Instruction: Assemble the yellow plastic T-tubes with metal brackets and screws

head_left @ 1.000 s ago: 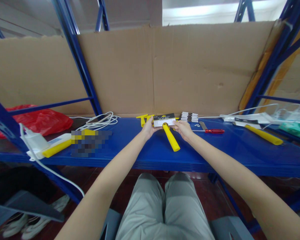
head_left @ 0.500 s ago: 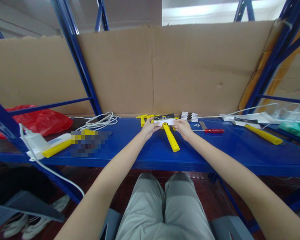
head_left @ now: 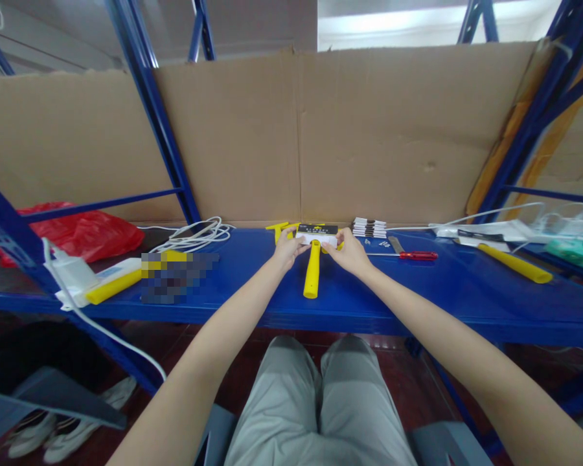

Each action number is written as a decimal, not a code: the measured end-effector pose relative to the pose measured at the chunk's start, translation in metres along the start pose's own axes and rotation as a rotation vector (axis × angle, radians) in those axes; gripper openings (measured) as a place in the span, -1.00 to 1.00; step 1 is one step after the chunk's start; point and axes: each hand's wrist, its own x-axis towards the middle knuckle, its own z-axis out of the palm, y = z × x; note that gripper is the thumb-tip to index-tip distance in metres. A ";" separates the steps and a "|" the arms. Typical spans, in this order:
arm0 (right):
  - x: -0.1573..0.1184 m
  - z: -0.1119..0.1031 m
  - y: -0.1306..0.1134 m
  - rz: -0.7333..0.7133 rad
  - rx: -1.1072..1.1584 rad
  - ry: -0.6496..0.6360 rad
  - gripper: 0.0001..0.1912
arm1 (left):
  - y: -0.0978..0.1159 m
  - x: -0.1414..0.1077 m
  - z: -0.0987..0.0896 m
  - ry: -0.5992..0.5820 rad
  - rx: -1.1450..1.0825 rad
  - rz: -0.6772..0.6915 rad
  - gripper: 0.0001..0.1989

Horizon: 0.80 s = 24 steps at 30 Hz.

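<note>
A black-and-white box-like piece [head_left: 317,231] is held between my two hands above the blue shelf. My left hand [head_left: 286,249] grips its left end, and my right hand [head_left: 348,251] has its fingers closed on the right end. From the middle of the piece a yellow handle [head_left: 311,275] points toward me. Behind my left hand lie yellow T-shaped parts [head_left: 278,228], partly hidden. Just beyond my right hand is a stack of white and black pieces [head_left: 369,227], with small metal bits near it. A screwdriver with a red handle [head_left: 418,255] lies to the right.
White cables [head_left: 199,236], a red plastic bag [head_left: 87,226] and a yellow-handled tool [head_left: 114,287] lie on the left. Another yellow handle [head_left: 515,263] is at the right. Cardboard [head_left: 369,129] stands behind the shelf. A person's shoes [head_left: 68,437] show at lower left.
The yellow handle has swung left and now points nearly straight toward me. My right hand has moved slightly inward along the black-and-white piece.
</note>
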 end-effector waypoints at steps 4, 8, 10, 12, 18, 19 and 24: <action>0.000 0.001 0.003 -0.067 -0.076 0.023 -0.74 | 0.001 -0.002 0.001 -0.005 0.010 0.005 -0.51; -0.003 0.000 -0.002 -0.093 -0.095 -0.075 -0.84 | 0.000 -0.002 0.000 0.012 0.005 0.035 -0.53; -0.005 0.000 -0.007 -0.123 -0.040 -0.181 -0.80 | -0.001 -0.001 0.000 0.019 -0.009 0.047 -0.52; -0.008 0.000 -0.011 -0.151 0.034 -0.252 -0.74 | -0.002 -0.001 0.000 0.025 -0.017 0.058 -0.51; -0.012 0.001 -0.016 -0.087 0.165 -0.286 -0.56 | -0.003 0.000 0.000 -0.016 0.008 0.078 -0.52; -0.012 0.002 -0.015 -0.077 0.179 -0.292 -0.52 | -0.003 0.000 0.000 -0.029 0.014 0.074 -0.56; -0.012 0.005 -0.011 -0.095 0.174 -0.342 -0.41 | -0.005 0.000 0.000 -0.120 0.010 0.032 -0.68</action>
